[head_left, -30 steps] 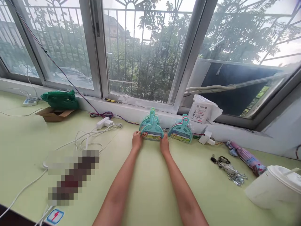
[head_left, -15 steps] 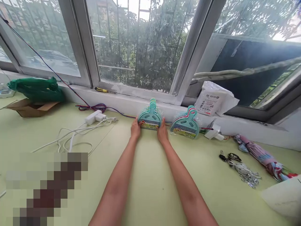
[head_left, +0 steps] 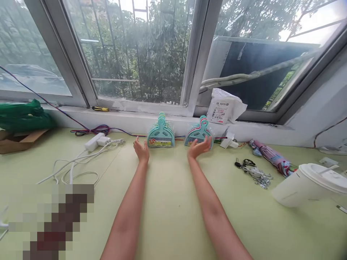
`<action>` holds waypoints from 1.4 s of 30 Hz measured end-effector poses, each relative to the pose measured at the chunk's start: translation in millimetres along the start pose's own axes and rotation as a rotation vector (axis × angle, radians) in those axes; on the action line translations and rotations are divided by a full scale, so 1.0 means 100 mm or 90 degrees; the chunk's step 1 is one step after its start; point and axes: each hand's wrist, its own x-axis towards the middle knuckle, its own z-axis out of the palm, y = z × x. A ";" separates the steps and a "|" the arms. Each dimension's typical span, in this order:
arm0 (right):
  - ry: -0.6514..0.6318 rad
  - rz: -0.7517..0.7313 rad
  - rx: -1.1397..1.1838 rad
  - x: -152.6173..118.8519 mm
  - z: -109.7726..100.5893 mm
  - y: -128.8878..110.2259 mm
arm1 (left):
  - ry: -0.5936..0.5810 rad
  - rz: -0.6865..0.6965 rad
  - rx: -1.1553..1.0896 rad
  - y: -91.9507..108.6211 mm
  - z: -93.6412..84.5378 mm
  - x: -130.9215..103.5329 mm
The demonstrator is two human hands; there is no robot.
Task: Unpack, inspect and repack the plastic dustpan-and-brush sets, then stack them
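Note:
Two wrapped stacks of small dustpan-and-brush sets stand upright against the low wall under the window. The left dustpan stack (head_left: 162, 133) is mint green with a yellow label. Just left of it is my left hand (head_left: 141, 148), open, its fingers apart and nothing in them. My right hand (head_left: 200, 147) is open in front of the right dustpan stack (head_left: 195, 131), hiding its lower part; whether it touches the wrapping I cannot tell. Green and red edges show at that stack's top.
White power adapters and cords (head_left: 93, 142) lie left, by a coiled red-blue wire (head_left: 99, 130). A green bag (head_left: 24, 115) rests in a cardboard box (head_left: 21, 139). Keys (head_left: 255, 172), a folded umbrella (head_left: 271, 156), a white cup (head_left: 300, 187) and a white package (head_left: 221, 108) are right.
Both hands have let go of the left dustpan stack. My right hand has moved right to the other stack. The view has turned right, bringing the whole cup into sight.

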 end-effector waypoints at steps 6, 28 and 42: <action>-0.184 0.156 -0.089 0.63 -0.31 0.98 | -0.007 -0.018 -0.006 0.06 -0.17 -0.13; -0.468 0.085 0.153 -0.41 -2.10 0.36 | -0.682 -0.362 -0.511 1.09 -0.99 -1.60; -0.743 0.230 0.386 -0.64 -2.26 0.02 | -0.510 -0.386 -0.541 1.13 -1.16 -1.66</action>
